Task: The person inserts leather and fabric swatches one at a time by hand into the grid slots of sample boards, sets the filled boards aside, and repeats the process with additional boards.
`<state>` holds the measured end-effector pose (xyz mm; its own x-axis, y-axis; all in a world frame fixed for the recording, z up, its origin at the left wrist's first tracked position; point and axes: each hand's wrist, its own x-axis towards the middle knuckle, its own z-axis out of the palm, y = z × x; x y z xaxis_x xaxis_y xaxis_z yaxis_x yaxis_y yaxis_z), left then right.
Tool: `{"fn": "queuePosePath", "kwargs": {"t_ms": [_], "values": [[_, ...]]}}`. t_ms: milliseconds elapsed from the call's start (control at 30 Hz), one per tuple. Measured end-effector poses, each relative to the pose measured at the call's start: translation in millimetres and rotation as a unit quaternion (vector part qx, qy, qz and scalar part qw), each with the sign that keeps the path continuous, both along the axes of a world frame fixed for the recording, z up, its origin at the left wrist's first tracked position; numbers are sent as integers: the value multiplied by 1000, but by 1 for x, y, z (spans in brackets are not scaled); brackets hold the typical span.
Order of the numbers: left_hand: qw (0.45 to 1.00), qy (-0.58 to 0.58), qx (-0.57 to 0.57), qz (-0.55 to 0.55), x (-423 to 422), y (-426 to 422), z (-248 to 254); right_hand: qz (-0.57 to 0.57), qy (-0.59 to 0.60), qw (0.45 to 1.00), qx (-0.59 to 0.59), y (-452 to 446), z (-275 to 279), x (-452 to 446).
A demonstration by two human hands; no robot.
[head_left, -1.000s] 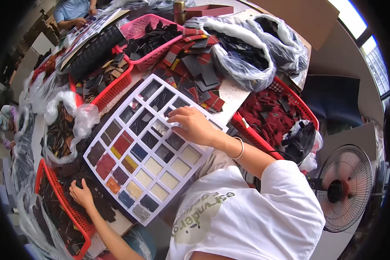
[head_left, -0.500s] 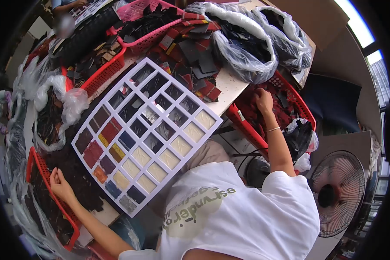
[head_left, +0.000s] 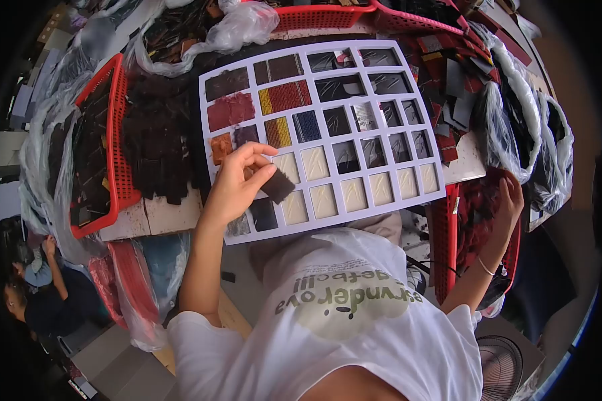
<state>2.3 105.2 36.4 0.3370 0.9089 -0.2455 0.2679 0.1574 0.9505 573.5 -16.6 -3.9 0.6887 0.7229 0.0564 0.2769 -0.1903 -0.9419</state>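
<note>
A white compartment board (head_left: 321, 220) lies tilted between table and lap, with coloured fabric swatches in its left part and black or cream cells elsewhere. Over its lower left, my left hand (head_left: 241, 177) pinches a dark brown swatch (head_left: 278, 186) between thumb and fingers. My right hand (head_left: 508, 200) is over the red basket (head_left: 443, 257) of dark red pieces at the right. Its fingers point into the pieces and look slightly bent; whether they grip one is hard to see.
Another red basket (head_left: 117, 144) with dark pieces stands at the left, beside a pile of dark brown pieces (head_left: 157, 134). Plastic bags (head_left: 515, 140) line the right. A fan (head_left: 500, 367) is at the lower right. Another person (head_left: 47, 281) sits at the lower left.
The view has turned, so the board appears level. My left hand has moved from the dark pile onto the board with a brown swatch. My right hand stays at the red basket.
</note>
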Motion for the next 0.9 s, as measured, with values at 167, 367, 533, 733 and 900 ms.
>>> {"fn": "queuePosePath", "kwargs": {"t_ms": [167, 367, 533, 733, 900], "values": [[987, 120, 102, -42, 15, 20, -13, 357, 134, 924, 17, 81, 50, -166], [931, 246, 270, 10, 21, -5, 3, 588, 88, 800, -88, 141, 46, -301], [910, 287, 298, -13, 13, -26, 7, 606, 57, 788, -99, 153, 39, -311], [908, 286, 307, -25, 19, -28, 2, 621, 6, 773, -133, 126, 44, -301], [913, 251, 321, -26, 16, -42, 14, 581, -157, 797, -52, 97, 32, -310]]}}
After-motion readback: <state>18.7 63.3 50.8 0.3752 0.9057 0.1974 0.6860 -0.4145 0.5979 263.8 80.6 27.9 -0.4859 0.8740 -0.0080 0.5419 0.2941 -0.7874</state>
